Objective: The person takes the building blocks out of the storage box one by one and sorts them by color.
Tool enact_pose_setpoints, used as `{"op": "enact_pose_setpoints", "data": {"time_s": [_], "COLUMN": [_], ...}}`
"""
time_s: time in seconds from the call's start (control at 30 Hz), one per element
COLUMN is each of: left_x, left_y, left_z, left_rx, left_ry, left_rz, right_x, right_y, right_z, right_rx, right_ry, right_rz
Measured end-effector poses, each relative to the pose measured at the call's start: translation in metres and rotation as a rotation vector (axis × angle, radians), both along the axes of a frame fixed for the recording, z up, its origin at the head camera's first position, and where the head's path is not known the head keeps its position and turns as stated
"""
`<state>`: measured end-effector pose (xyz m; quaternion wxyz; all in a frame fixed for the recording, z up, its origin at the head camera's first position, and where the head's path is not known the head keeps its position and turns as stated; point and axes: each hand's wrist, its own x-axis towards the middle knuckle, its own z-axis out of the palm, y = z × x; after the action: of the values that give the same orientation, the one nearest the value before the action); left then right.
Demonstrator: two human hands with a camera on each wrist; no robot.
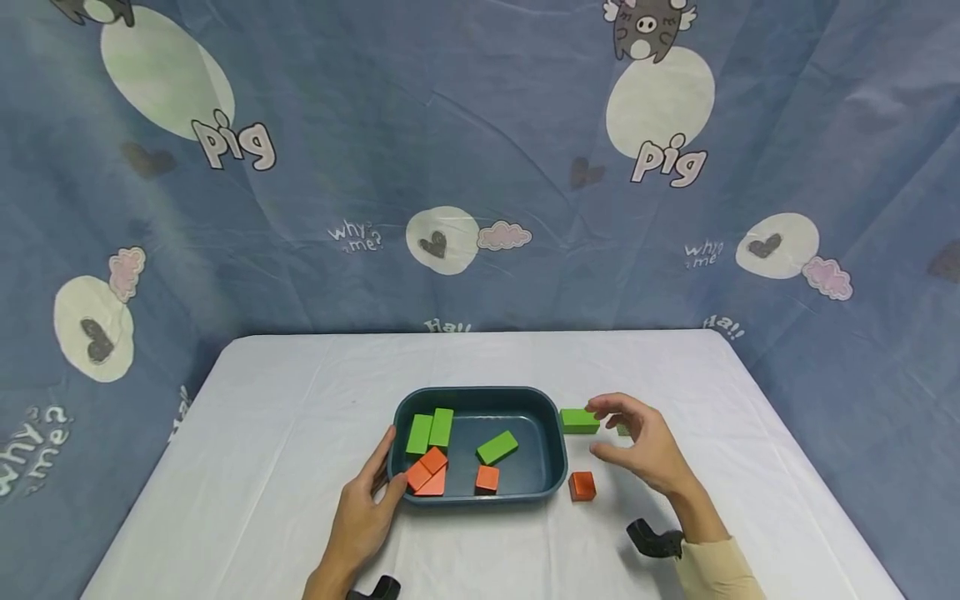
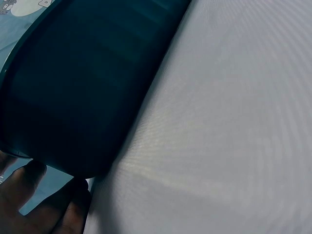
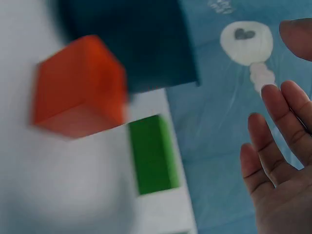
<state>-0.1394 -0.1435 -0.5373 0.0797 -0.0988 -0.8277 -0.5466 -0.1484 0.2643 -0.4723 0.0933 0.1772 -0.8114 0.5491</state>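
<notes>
The right hand (image 1: 645, 446) is held partly open, thumb and fingers parted, with nothing gripped. The green block (image 1: 580, 421) lies on the desk (image 1: 300, 408) just beside the tray (image 1: 529, 433), near the fingertips; it is probably best pinched across its narrow sides, without the nearby orange block (image 1: 582, 487) being brushed. The tray should be steadied by the left hand (image 1: 358, 515), whose grip is set at its left end. A second green block (image 1: 623, 430) is mostly hidden behind the right hand; in the left wrist view, the tray's contents are not shown.
</notes>
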Motion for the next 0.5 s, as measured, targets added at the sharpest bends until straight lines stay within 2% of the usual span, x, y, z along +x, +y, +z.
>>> {"op": "enact_pose_setpoints", "data": {"time_s": [0.27,0.5], "left_x": [0.000,0.000], "left_y": [0.000,0.000], "left_z": [0.000,0.000], "left_rx": [0.003,0.005], "left_ry": [-0.001,-0.009], "left_rz": [-0.004,-0.004], "right_x": [-0.024,-0.038], "right_y": [-0.016,-0.037], "right_z": [0.022,0.031], "right_rx": [-0.014,-0.024], "right_ry": [0.057,0.057], "right_rz": [0.093,0.151]}}
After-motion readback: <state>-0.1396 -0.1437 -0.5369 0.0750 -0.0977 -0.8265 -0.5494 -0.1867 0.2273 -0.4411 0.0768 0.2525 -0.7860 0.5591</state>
